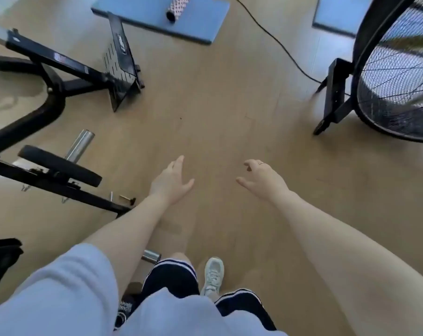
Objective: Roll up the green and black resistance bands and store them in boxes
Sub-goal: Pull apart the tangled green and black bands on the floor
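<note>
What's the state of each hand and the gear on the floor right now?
left hand: open, holding nothing
right hand: open, fingers loosely curled, holding nothing
foam roller: lying on the blue mat
weight plate: mounted on its bar
resistance bands, boxes: not in view

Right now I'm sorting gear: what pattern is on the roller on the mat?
Red-and-white checks with a black end, on the roller; head view.
</note>
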### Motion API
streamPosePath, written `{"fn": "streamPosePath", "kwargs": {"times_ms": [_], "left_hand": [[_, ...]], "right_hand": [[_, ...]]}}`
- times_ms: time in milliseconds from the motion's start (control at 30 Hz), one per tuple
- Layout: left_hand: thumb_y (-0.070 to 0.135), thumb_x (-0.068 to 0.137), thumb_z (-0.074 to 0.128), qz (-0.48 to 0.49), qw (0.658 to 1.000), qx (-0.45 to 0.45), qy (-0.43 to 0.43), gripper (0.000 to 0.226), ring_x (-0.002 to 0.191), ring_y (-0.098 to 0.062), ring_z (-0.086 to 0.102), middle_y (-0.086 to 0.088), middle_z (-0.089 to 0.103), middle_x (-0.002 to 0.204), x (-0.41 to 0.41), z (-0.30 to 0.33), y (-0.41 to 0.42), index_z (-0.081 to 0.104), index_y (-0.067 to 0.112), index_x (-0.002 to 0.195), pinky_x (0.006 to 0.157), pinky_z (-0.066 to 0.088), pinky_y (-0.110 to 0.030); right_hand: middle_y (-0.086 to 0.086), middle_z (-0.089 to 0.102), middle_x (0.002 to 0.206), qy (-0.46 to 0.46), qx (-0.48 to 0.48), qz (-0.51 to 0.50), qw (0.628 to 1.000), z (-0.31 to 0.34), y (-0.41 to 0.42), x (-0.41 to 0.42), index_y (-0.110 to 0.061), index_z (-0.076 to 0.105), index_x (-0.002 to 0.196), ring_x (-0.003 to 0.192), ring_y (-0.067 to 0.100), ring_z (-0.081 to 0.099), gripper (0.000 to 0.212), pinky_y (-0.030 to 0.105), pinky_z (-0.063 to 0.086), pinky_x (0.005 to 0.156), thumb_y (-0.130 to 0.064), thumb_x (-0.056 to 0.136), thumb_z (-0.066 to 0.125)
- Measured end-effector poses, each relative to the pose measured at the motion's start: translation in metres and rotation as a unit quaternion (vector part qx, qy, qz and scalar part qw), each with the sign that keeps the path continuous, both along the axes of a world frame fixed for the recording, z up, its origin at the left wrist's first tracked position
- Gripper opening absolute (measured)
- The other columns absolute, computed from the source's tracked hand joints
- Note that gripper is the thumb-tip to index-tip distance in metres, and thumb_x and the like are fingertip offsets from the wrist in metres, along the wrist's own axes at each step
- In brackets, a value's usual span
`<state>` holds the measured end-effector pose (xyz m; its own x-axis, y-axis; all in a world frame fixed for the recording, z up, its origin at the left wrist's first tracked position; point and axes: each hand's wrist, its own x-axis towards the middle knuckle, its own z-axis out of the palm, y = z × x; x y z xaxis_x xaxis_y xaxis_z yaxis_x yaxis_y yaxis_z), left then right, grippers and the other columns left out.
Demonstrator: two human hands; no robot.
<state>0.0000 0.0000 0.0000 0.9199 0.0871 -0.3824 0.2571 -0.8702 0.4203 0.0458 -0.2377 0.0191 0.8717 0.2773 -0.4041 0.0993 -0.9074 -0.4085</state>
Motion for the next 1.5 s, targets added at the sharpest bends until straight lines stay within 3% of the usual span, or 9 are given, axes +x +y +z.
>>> {"fn": "streamPosePath", "kwargs": {"times_ms": [133, 333, 567, 767, 1100, 1233, 1367, 1500], "left_hand": [[0.039, 0.089, 0.052, 0.005, 0.998, -0.032, -0.046, 0.071, 0.12, -0.022, 0.049, -0.001, 0.037, 0.144, 0.05, 0.019, 0.004, 0.017, 0.018, 0.146, 0.087, 0.051, -0.04], [0.031, 0.086, 0.057, 0.018, 0.989, -0.066, -0.127, 0.065, 0.117, -0.023, 0.049, -0.002, 0.045, 0.136, 0.158, 0.021, 0.022, 0.027, 0.015, 0.142, 0.093, 0.045, -0.04], [0.035, 0.088, 0.052, -0.028, 0.998, -0.021, -0.054, 0.065, 0.122, -0.022, 0.047, -0.002, 0.033, 0.146, 0.341, -0.007, 0.088, 0.023, 0.017, 0.144, 0.089, 0.048, -0.04], [0.036, 0.09, 0.048, -0.072, 0.997, 0.016, -0.008, 0.065, 0.122, -0.023, 0.046, -0.002, 0.033, 0.146, 0.508, 0.013, 0.131, 0.019, 0.017, 0.146, 0.088, 0.048, -0.037], [0.032, 0.088, 0.053, -0.151, 0.985, -0.041, -0.075, 0.063, 0.123, -0.02, 0.048, 0.001, 0.036, 0.145, 0.78, 0.018, 0.072, 0.026, 0.016, 0.143, 0.094, 0.045, -0.037], [0.033, 0.088, 0.051, -0.15, 0.986, -0.05, -0.056, 0.063, 0.123, -0.017, 0.047, 0.003, 0.033, 0.147, 0.898, 0.01, 0.041, 0.025, 0.017, 0.144, 0.093, 0.046, -0.038], [0.033, 0.088, 0.053, -0.135, 0.989, -0.058, -0.016, 0.064, 0.126, -0.018, 0.045, 0.001, 0.033, 0.147, 1.0, 0.021, 0.028, 0.026, 0.017, 0.144, 0.1, 0.042, -0.036], [0.03, 0.088, 0.055, -0.106, 0.991, -0.07, -0.03, 0.06, 0.128, -0.018, 0.043, -0.002, 0.038, 0.145, 1.095, 0.035, 0.034, 0.031, 0.014, 0.141, 0.103, 0.038, -0.036]], "right_hand": [[-0.001, 0.047, 0.133, 0.001, 0.01, -0.005, 1.0, 0.008, 0.003, 0.048, -0.016, 0.039, 0.135, 0.12, 0.019, 0.047, 0.054, 0.036, 0.046, 0.09, -0.043, 0.09, 0.053], [-0.003, 0.049, 0.131, -0.005, 0.027, -0.007, 1.0, 0.0, 0.033, 0.145, -0.017, 0.039, 0.134, 0.119, 0.016, 0.046, 0.053, 0.037, 0.045, 0.092, -0.044, 0.09, 0.051], [-0.001, 0.053, 0.127, 0.02, 0.045, -0.053, 0.997, -0.022, 0.092, 0.331, -0.015, 0.043, 0.131, 0.116, 0.019, 0.048, 0.052, 0.037, 0.043, 0.094, -0.044, 0.088, 0.054], [0.0, 0.055, 0.121, 0.029, 0.03, -0.082, 0.996, -0.009, 0.127, 0.477, -0.015, 0.043, 0.131, 0.105, 0.02, 0.053, 0.052, 0.033, 0.046, 0.084, -0.044, 0.089, 0.053], [-0.002, 0.055, 0.117, -0.016, 0.035, -0.169, 0.985, -0.002, 0.071, 0.717, -0.016, 0.046, 0.127, 0.105, 0.017, 0.051, 0.048, 0.032, 0.044, 0.083, -0.044, 0.089, 0.052], [-0.001, 0.055, 0.12, -0.005, 0.043, -0.188, 0.981, -0.009, 0.041, 0.834, -0.017, 0.046, 0.128, 0.1, 0.015, 0.052, 0.049, 0.034, 0.047, 0.084, -0.045, 0.089, 0.052], [0.003, 0.051, 0.13, 0.002, 0.033, -0.172, 0.985, 0.004, 0.025, 0.947, -0.013, 0.043, 0.132, 0.117, 0.02, 0.05, 0.052, 0.034, 0.043, 0.093, -0.043, 0.09, 0.051], [0.003, 0.051, 0.131, 0.006, 0.033, -0.145, 0.989, 0.014, 0.031, 1.055, -0.012, 0.043, 0.133, 0.118, 0.02, 0.049, 0.053, 0.034, 0.044, 0.092, -0.044, 0.091, 0.05]]}}
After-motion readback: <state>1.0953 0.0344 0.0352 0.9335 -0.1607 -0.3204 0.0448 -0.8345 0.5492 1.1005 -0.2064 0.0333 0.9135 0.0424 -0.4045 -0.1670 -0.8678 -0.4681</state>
